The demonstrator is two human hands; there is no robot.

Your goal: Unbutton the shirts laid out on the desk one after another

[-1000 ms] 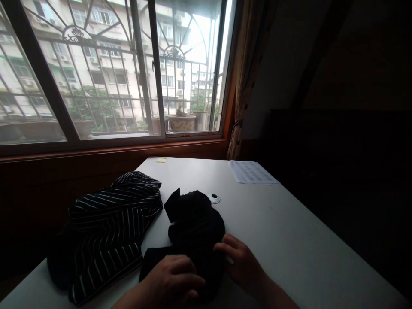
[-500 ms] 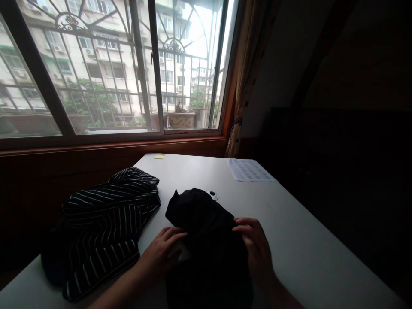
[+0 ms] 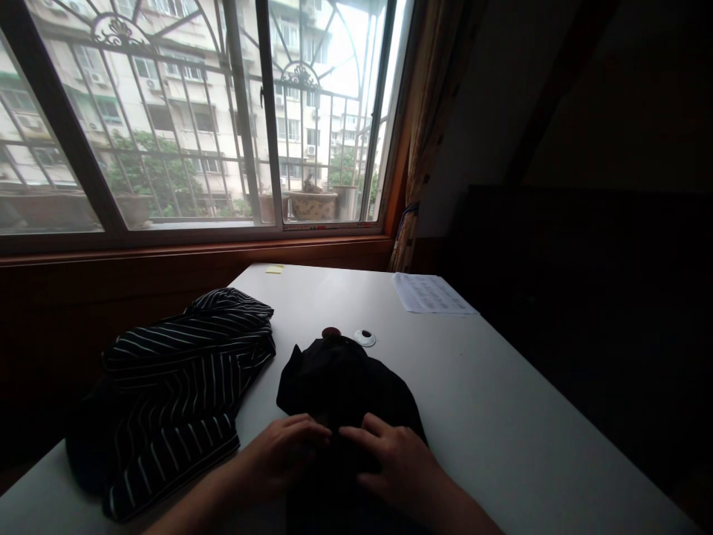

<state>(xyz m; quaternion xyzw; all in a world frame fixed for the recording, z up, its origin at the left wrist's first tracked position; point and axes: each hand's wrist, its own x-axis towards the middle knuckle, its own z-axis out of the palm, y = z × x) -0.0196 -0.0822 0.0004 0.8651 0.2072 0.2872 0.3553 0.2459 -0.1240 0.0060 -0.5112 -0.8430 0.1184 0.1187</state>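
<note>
A plain black garment (image 3: 339,383) lies bunched on the white table (image 3: 501,416) right in front of me. My left hand (image 3: 281,455) rests on its near left part, fingers stretched toward the middle. My right hand (image 3: 393,464) lies flat on its near right part, fingers spread and pointing left. The fingertips of both hands almost meet over the cloth. Neither hand grips anything that I can see.
A black garment with thin white stripes (image 3: 178,379) lies heaped at the table's left edge. A small white round object (image 3: 365,337) and a small dark round object (image 3: 330,332) sit behind the black garment. A printed sheet (image 3: 431,293) and a yellow note (image 3: 274,269) lie farther back, below the barred window.
Both hands slid from the sides of the black garment toward each other at its near middle. The garment lies flatter and nearer to me, uncovering the small dark round object behind it.
</note>
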